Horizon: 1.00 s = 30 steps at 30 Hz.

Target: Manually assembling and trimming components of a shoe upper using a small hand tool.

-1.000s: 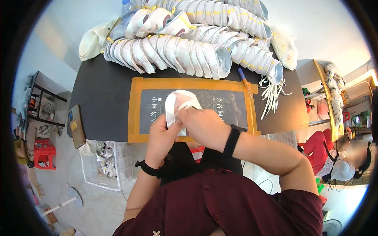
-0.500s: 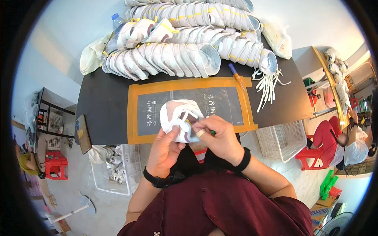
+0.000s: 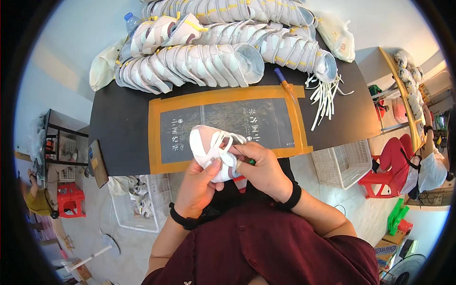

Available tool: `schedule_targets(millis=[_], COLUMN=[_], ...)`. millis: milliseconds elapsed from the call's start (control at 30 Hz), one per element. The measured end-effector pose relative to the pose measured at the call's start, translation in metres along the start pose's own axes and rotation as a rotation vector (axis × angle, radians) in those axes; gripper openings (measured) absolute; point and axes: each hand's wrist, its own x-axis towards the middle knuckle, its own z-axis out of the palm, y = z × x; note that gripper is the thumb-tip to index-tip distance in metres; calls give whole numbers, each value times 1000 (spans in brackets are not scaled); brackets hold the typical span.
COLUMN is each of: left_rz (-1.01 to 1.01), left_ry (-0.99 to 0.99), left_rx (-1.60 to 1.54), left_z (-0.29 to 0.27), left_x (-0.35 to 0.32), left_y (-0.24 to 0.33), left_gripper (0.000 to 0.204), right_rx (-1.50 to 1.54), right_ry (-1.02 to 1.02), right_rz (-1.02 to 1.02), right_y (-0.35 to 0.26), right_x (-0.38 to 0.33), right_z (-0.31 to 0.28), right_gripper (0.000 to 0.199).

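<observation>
My left hand (image 3: 202, 183) holds a white shoe upper (image 3: 209, 147) from below, thumb pressed on its side. My right hand (image 3: 261, 166) grips the same upper from the right, fingers pinched at a white lace threaded through it, with a small green thing showing between the fingers. The upper sits just above the near edge of a dark cutting mat (image 3: 228, 121) bordered in orange tape on the black table (image 3: 118, 128).
Long rows of stacked white shoe uppers (image 3: 204, 61) fill the table's far side. A bundle of white laces (image 3: 325, 97) and a blue and orange pen (image 3: 285, 85) lie at the right. White crates (image 3: 342, 164) stand on the floor; another person (image 3: 422, 161) sits far right.
The upper has been turned and lowered toward my body. My right hand has shifted from on top of it to its right side, now pinching the lace.
</observation>
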Motion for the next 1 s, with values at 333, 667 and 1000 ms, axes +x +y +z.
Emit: schedule_targets(millis=[333,667,1000], left_rz=[-92,-6,-62], left_ry=[-65,86,143], left_rx=[49,32,-13], left_z=[10,17,16], left_x=[7,13,27], left_y=[-11,-10,-4], left_gripper=[33,28,27], right_rx=[98,-208,-177], right_ry=[113,71,-147], right_rz=[67,-237,-272], right_y=[18,26,26], right_x=[-8,0,7], right_z=[3,-7,-23], right_gripper=[29,17,10])
